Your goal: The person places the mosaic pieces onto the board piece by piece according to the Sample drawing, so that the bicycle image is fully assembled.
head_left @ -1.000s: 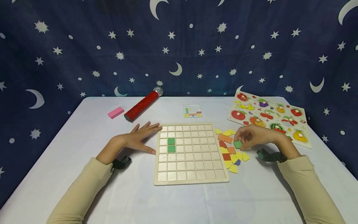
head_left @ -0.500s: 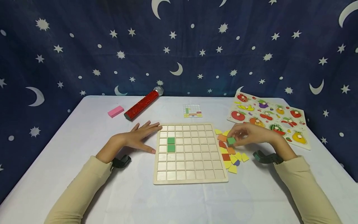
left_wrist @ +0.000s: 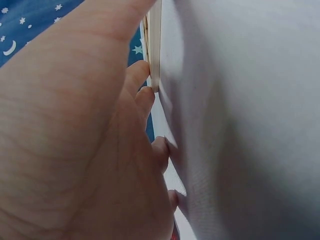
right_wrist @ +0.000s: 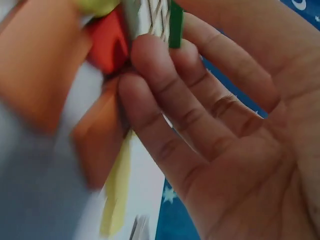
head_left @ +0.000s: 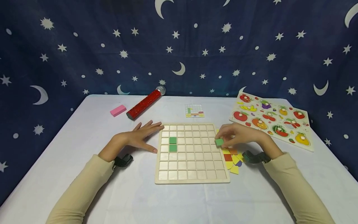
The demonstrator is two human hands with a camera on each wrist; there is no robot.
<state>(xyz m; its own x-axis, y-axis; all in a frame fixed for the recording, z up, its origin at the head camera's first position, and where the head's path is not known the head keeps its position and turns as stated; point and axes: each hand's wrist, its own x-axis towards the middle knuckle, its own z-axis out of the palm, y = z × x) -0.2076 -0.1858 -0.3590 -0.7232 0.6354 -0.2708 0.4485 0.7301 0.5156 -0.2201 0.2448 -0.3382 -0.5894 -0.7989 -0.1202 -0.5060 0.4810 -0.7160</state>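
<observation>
A wooden grid board (head_left: pixel 193 176) lies on the white table, two green square tiles (head_left: pixel 173 144) set one above the other in its left part. My left hand (head_left: pixel 137 137) is spread beside the board, fingertips and thumb right at its left edge. Over the board's right edge my right hand (head_left: pixel 237 134) pinches another green square tile (head_left: pixel 219 142) between thumb and fingers. In the right wrist view that green tile (right_wrist: pixel 176 24) shows beyond the fingertips. Loose tiles (head_left: pixel 234 170) in yellow, orange, red and blue lie along the board's right side, partly hidden under the right hand.
Behind the board lies a small pattern card (head_left: pixel 194 110) with a coloured grid. A red microphone (head_left: pixel 145 103) and a pink block (head_left: pixel 118 110) lie at the back left. A fruit puzzle board (head_left: pixel 272 119) lies at the back right. A starry blue curtain (head_left: pixel 179 46) hangs behind.
My right hand has carried the green tile left, from above the loose tiles to the board's right edge. The left hand stays at the board's left edge.
</observation>
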